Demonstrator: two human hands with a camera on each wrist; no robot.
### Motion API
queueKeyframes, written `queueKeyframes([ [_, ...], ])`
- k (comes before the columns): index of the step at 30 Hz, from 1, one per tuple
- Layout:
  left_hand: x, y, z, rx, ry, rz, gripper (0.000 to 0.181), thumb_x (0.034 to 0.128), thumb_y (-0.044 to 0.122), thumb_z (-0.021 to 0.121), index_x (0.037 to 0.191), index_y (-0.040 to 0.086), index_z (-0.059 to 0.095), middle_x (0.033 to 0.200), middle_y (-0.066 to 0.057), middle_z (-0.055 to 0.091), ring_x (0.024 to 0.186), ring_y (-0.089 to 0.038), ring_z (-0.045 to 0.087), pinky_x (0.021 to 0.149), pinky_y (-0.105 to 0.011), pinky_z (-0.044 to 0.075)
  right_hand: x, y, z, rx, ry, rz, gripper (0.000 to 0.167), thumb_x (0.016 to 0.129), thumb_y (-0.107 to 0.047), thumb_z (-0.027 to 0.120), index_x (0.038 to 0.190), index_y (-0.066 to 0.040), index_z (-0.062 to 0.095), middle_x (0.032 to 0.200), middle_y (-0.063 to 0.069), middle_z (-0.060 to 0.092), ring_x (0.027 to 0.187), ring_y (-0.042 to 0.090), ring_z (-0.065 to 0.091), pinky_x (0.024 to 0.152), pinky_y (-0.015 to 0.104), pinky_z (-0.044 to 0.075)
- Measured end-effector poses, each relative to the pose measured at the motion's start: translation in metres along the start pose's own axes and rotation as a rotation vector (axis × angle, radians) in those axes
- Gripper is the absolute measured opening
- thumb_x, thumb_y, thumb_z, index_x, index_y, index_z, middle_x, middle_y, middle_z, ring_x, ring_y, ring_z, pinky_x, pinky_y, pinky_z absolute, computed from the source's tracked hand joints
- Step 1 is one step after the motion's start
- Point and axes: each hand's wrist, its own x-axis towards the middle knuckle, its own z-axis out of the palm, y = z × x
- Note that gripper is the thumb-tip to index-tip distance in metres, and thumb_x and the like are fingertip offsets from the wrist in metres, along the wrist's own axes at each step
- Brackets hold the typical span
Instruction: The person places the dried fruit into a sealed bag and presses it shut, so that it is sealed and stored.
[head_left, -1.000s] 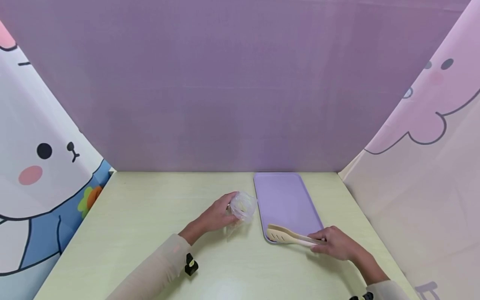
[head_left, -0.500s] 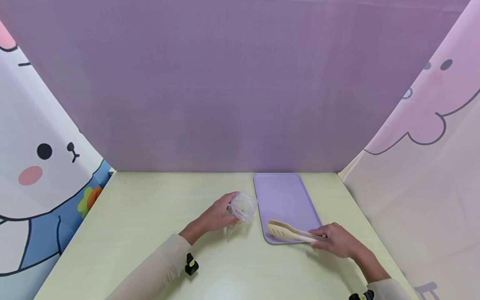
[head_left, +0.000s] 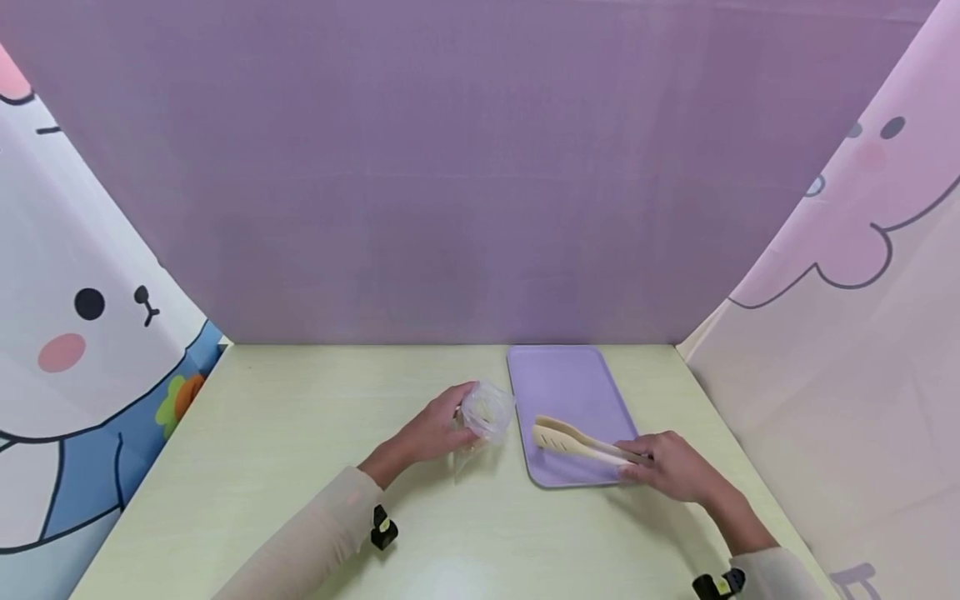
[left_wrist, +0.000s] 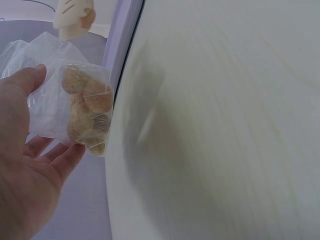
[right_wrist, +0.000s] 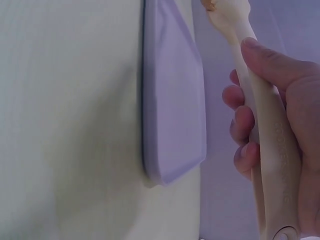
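A clear plastic bag [left_wrist: 90, 107] with several round, brown crumbly pieces at its bottom is held by my left hand [head_left: 429, 429]. Its mouth gapes upward in the head view. Cream tongs [head_left: 577, 443] are gripped in my right hand [head_left: 670, 468], fingers wrapped round both arms. A small brown piece [left_wrist: 89, 19] sits between the slotted tips of the tongs; from the head view it is hidden. The tongs' tips are over the near part of a purple tray [head_left: 573, 387], left of my right hand. The bag is just beyond the tray's left edge.
The pale wooden table [head_left: 315, 417] extends left and in front of the tray. A purple backdrop [head_left: 450, 183] rises behind it. Printed cartoon panels [head_left: 75, 375] close in the left and right sides.
My right hand has moved slightly away from me with the tongs, which now lie farther over the tray. My left hand and the bag have stayed almost still.
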Motion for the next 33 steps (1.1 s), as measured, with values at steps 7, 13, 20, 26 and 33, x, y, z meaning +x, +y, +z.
queueKeyframes([
  [7, -0.001, 0.0, 0.0, -0.01, -0.009, -0.011, 0.081, 0.0894, 0.02, 0.073, 0.158, 0.008, 0.032, 0.153, -0.014, 0.046, 0.131, -0.026, 0.053, 0.107, -0.046, 0.049, 0.009, -0.005, -0.003, 0.013, 0.057, -0.028, 0.038, 0.087, -0.025, 0.079, 0.115, 0.001, 0.076, 0.09, 0.003, 0.078, 0.072, -0.004, 0.053, 0.061, 0.022, 0.047],
  [13, -0.002, 0.0, 0.0, -0.025, -0.012, -0.003, 0.081, 0.0897, 0.02, 0.072, 0.158, 0.007, 0.032, 0.153, -0.014, 0.046, 0.13, -0.027, 0.054, 0.106, -0.047, 0.05, 0.019, -0.011, -0.004, 0.017, 0.049, -0.03, 0.039, 0.088, -0.024, 0.078, 0.117, 0.002, 0.075, 0.097, 0.006, 0.079, 0.072, -0.003, 0.053, 0.062, 0.021, 0.046],
  [20, -0.002, 0.0, 0.001, -0.044, -0.011, 0.007, 0.08, 0.0896, 0.02, 0.073, 0.158, 0.008, 0.032, 0.15, -0.013, 0.048, 0.129, -0.026, 0.055, 0.105, -0.046, 0.051, 0.036, -0.019, -0.01, 0.033, 0.061, -0.027, 0.039, 0.087, -0.023, 0.079, 0.118, -0.001, 0.075, 0.084, -0.002, 0.075, 0.064, -0.005, 0.045, 0.057, 0.019, 0.042],
  [26, 0.0, 0.002, 0.0, -0.025, -0.005, 0.001, 0.08, 0.0897, 0.023, 0.073, 0.158, 0.009, 0.033, 0.15, -0.013, 0.049, 0.127, -0.026, 0.055, 0.104, -0.046, 0.051, 0.046, -0.026, -0.017, 0.056, 0.075, -0.032, 0.038, 0.087, -0.021, 0.079, 0.12, -0.001, 0.075, 0.075, -0.011, 0.065, 0.061, -0.006, 0.042, 0.053, 0.018, 0.041],
  [33, 0.001, 0.002, -0.001, -0.033, -0.003, 0.015, 0.079, 0.0903, 0.023, 0.074, 0.157, 0.009, 0.034, 0.148, -0.012, 0.051, 0.128, -0.025, 0.055, 0.105, -0.046, 0.05, 0.055, -0.034, -0.012, 0.094, 0.088, -0.015, 0.037, 0.087, -0.02, 0.079, 0.12, -0.004, 0.075, 0.073, -0.014, 0.062, 0.06, -0.006, 0.041, 0.051, 0.019, 0.041],
])
